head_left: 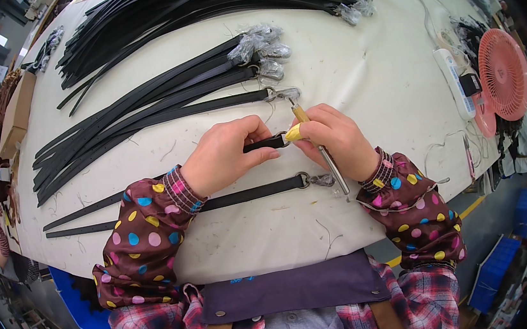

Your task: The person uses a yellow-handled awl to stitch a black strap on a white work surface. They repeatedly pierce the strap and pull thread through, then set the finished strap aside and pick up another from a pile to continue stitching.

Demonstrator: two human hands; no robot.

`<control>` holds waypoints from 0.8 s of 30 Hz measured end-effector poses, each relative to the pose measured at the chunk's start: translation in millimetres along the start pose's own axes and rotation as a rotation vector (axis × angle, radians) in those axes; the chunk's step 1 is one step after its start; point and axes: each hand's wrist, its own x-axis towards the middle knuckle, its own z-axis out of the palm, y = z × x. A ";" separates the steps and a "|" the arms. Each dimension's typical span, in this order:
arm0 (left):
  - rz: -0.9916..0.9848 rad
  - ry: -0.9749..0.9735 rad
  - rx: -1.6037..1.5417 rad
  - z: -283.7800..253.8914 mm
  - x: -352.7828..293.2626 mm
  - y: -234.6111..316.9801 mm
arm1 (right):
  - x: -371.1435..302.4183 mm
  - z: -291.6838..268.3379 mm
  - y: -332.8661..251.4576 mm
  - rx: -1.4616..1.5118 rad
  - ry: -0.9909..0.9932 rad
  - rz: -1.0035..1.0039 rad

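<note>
My left hand [222, 154] pinches a black strap [266, 143] between thumb and fingers, close to its end with a metal ring. My right hand [342, 142] is closed round a pen-like tool [333, 169] with a thin tip, a wood-coloured front and a metal rear; its tip points away from me. Yellow tape [293, 133] wraps a right-hand digit beside the ring. Nearer me lies another black strap [254, 193] with a ring and plastic-wrapped hardware [322, 180]. The held strap's tail passes behind my left wrist.
Beyond my hands lies a fanned group of black straps [142, 110] with plastic-wrapped ends [260, 44]. A larger pile [208, 6] is farther back. At right are a pink fan [503, 75] and a white power strip [454, 83]. A thin cord [409, 207] crosses my right sleeve.
</note>
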 end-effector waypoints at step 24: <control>-0.211 -0.098 -0.187 -13.0 2.2 4.6 | 0.7 -1.1 -3.4 0.285 0.105 0.420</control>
